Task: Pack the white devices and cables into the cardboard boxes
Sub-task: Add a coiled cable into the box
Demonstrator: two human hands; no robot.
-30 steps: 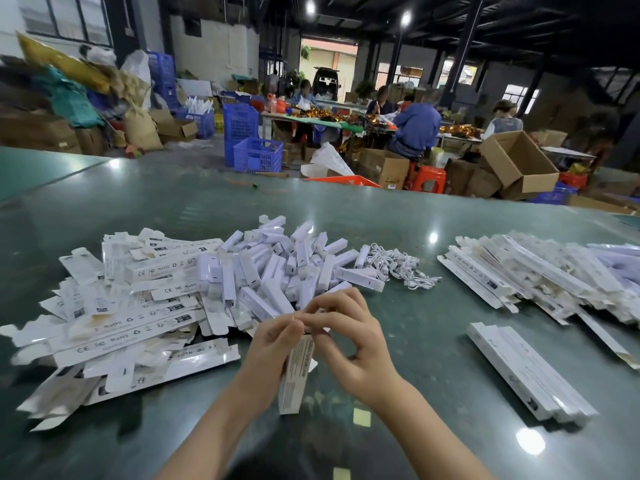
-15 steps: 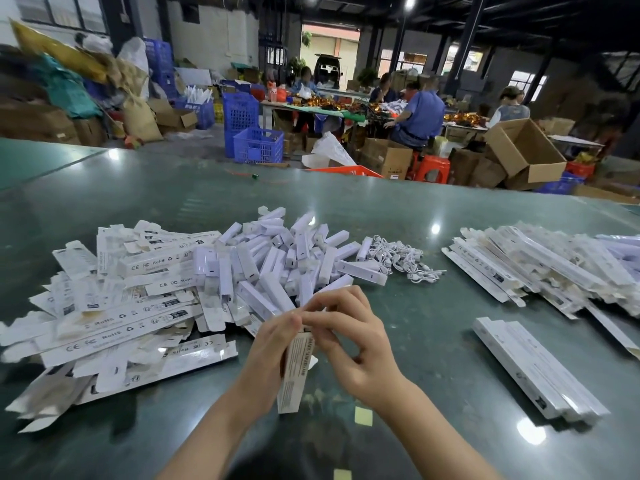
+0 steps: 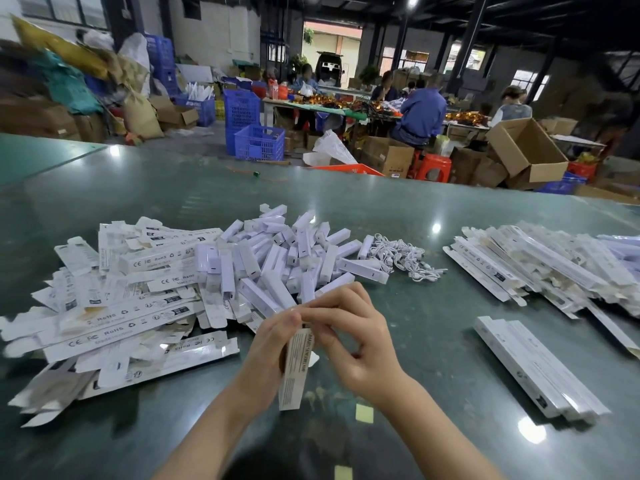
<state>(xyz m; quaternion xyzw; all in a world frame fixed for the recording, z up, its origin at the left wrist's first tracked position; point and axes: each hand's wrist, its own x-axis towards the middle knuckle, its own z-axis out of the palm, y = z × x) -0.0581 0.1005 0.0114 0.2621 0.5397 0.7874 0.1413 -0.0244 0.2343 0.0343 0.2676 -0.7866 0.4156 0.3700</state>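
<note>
My left hand (image 3: 268, 344) grips a slim white box (image 3: 294, 370) upright while my right hand (image 3: 356, 337) pinches its top end.

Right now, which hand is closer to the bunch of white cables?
Right. The right hand is just below and left of the white cables, while the left hand sits farther left, beyond the box both hands hold.

Both bare forearms come up from the bottom edge of the frame and meet at lower centre. The left hand (image 3: 268, 344) stands with its back to the camera, fingers curled round the upper part of a narrow box (image 3: 295, 370). The right hand (image 3: 360, 341) is just beside it, knuckles raised, fingers bent inward and pinching at the box's top end.
</note>
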